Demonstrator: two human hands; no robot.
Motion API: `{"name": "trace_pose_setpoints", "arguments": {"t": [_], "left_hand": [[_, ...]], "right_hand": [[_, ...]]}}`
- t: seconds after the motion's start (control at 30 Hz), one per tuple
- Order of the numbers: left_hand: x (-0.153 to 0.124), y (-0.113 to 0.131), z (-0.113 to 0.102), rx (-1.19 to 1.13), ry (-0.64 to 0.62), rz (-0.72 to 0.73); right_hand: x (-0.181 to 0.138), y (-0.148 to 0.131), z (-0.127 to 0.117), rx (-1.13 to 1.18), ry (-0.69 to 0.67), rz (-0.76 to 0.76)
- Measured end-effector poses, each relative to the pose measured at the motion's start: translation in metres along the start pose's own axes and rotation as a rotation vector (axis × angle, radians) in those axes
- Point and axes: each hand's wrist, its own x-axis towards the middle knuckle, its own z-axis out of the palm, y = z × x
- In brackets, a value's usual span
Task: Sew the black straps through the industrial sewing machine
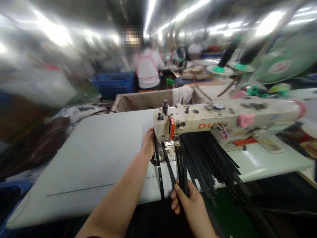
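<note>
A white sewing machine [210, 117] stands on the pale work table. Past the left side of its head reaches my left hand [148, 143], its fingers mostly hidden behind the machine, beside a narrow black strip. In front of the needle plate [170, 152], near the table's front edge, my right hand [189, 200] is closed on a black strap [169, 163], thumb on top. That strap runs up under the presser foot area. Other black strips pass close by the right fingers. Under the machine arm lies a thick bundle of black straps [205, 157], hanging over the front edge.
Behind the table [99, 142] is a fabric-lined bin [141, 99] with white cloth over its rim. Thread cones [224, 59] stand at the right rear. A blue crate [114, 82] and a seated person [148, 69] are farther back. A printed ruler line crosses the table front.
</note>
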Motion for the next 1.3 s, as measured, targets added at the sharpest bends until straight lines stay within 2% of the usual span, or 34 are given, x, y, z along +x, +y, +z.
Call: {"name": "trace_pose_setpoints", "arguments": {"t": [0.13, 0.27, 0.37, 0.47, 0.67, 0.83, 1.3], "left_hand": [[-0.018, 0.004, -0.011, 0.145, -0.017, 0.069], [-0.054, 0.005, -0.019, 0.377, -0.181, 0.219], [-0.078, 0.005, -0.023, 0.423, -0.249, 0.338], [-0.090, 0.005, -0.025, 0.446, -0.262, 0.371], [-0.090, -0.001, -0.025, 0.438, -0.276, 0.334], [-0.091, 0.000, -0.024, 0.468, -0.272, 0.361], [-0.092, 0.002, -0.025, 0.492, -0.284, 0.391]], "right_hand": [[-0.001, 0.001, 0.000, 0.004, -0.003, -0.007], [-0.004, 0.002, -0.002, 0.014, 0.001, 0.006], [-0.008, 0.004, -0.007, 0.028, -0.020, 0.040], [-0.013, 0.005, -0.012, 0.055, -0.029, 0.054], [-0.020, 0.002, -0.020, 0.060, -0.037, 0.030], [-0.023, 0.004, -0.024, 0.044, -0.049, 0.049], [-0.019, 0.008, -0.023, 0.010, -0.080, 0.075]]}}
